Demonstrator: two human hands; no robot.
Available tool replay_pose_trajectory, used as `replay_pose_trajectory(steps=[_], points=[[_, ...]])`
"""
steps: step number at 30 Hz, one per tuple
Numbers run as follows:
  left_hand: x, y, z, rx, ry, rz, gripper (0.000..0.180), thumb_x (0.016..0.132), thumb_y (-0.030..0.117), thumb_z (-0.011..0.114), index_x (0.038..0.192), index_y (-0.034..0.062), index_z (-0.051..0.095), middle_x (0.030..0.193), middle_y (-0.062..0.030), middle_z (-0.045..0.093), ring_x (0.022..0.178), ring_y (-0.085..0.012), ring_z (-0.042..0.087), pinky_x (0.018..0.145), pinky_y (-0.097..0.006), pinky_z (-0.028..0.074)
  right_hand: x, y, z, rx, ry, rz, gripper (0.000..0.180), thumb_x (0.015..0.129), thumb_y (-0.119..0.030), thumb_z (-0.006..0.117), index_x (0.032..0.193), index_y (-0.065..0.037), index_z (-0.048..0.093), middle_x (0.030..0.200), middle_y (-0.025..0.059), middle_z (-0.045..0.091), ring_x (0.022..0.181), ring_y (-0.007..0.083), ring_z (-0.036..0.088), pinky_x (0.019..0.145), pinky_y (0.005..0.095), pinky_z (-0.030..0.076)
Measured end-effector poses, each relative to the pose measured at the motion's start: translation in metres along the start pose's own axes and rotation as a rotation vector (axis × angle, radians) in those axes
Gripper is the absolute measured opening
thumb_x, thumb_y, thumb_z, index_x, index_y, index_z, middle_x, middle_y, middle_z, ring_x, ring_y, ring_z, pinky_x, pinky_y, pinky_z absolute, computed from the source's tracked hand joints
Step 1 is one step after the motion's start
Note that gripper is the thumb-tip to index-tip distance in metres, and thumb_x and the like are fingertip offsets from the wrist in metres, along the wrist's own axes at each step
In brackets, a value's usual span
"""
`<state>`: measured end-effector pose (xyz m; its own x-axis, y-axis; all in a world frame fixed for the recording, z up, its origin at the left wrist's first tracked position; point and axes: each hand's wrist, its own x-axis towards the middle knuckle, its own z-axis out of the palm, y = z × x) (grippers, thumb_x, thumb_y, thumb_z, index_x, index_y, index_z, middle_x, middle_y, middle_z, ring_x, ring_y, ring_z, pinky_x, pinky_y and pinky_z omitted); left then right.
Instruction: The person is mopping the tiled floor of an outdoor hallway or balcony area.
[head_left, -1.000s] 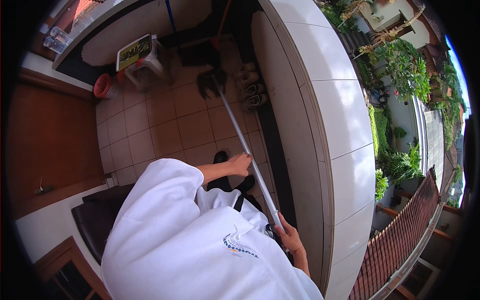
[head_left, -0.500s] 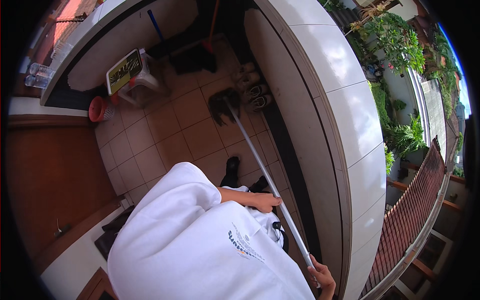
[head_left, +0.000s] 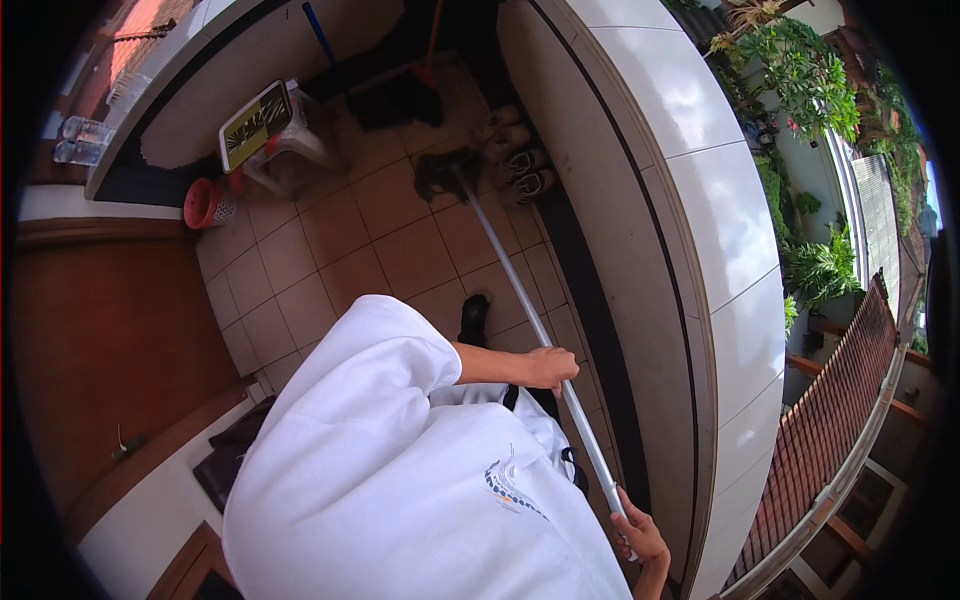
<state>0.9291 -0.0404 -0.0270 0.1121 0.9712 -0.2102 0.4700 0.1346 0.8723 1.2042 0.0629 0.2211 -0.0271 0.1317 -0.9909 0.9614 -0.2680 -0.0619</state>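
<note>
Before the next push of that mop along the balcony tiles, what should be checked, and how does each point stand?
1. Left hand closed around the mop handle: ok.
2. Right hand gripping the handle's top end: ok.
3. Mop head down on the tiled floor: ok.
4. Path clear: not ok, sandals lie right beside the mop head.
5. White stool apart from the mop: ok.
6. Floor wet or dry: cannot tell.

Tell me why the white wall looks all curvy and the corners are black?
In the head view the fisheye lens bends straight edges, so the white wall bows and the mop pole curves slightly; the corners are black because the round picture stops there. Sunlight puts glare on the wall, while the tiled floor lies in softer shade. Both hands, left and right, look sharp.
</note>
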Motion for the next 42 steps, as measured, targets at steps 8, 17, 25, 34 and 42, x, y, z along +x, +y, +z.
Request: replay_pose_trajectory(steps=[8,17,25,34,42], points=[[0.061,0.088,0.121,0.078,-0.029,0.528,0.012,0.057,0.006,0.065,0.067,0.0008,0.062,0.066,-0.0158,0.06,0.071,-0.0345,0.061,0.062,-0.043,0.05,-0.033,0.099,-0.059,0.149,-0.026,0.134,0.055,0.088,-0.014,0.055,0.137,-0.024,0.034,0.058,-0.0048,0.04,0.046,0.0048,0.037,0.037,0.0208,0.029],[0.076,0.052,0.14,0.325,0.128,-0.043,0.01,0.061,0.012,0.065,0.066,0.0037,0.063,0.067,-0.0145,0.062,0.072,-0.033,0.063,0.062,-0.041,0.052,0.052,0.136,-0.117,-0.023,-0.087,-0.105,0.054,0.088,-0.017,0.056,0.136,-0.025,0.034,0.057,-0.0049,0.041,0.045,0.0053,0.037,0.038,0.0213,0.032],[0.085,0.013,0.201,0.684,0.474,-0.167,0.022,0.071,0.006,0.056,0.091,0.0045,0.064,0.103,-0.0168,0.059,0.089,-0.0335,0.061,0.076,-0.039,0.052,0.097,0.162,-0.14,-0.133,-0.226,-0.372,0.051,0.092,-0.013,0.047,0.139,-0.023,0.029,0.063,-0.0025,0.043,0.049,0.0057,0.041,0.04,0.0225,0.036],[0.125,0.145,0.262,0.3,0.004,-0.055,0.013,0.063,0.01,0.061,0.073,0.0029,0.066,0.079,-0.0178,0.064,0.08,-0.0344,0.063,0.07,-0.041,0.052,0.065,0.245,-0.22,-0.732,-0.336,0.028,0.053,0.079,-0.047,0.057,0.095,0.003,0.063,0.071,0.0095,0.061,0.061,0.0147,0.058,0.055,0.021,0.046],[0.119,0.198,0.331,0.423,-0.044,0.301,0.009,0.064,0.011,0.061,0.068,0.0057,0.066,0.073,-0.0125,0.065,0.074,-0.03,0.065,0.061,-0.039,0.053,0.088,0.286,-0.176,-0.589,-0.311,0.091,0.064,0.083,-0.053,0.047,0.119,-0.001,0.046,0.098,0.0128,0.06,0.078,0.0174,0.062,0.067,0.0278,0.052]])
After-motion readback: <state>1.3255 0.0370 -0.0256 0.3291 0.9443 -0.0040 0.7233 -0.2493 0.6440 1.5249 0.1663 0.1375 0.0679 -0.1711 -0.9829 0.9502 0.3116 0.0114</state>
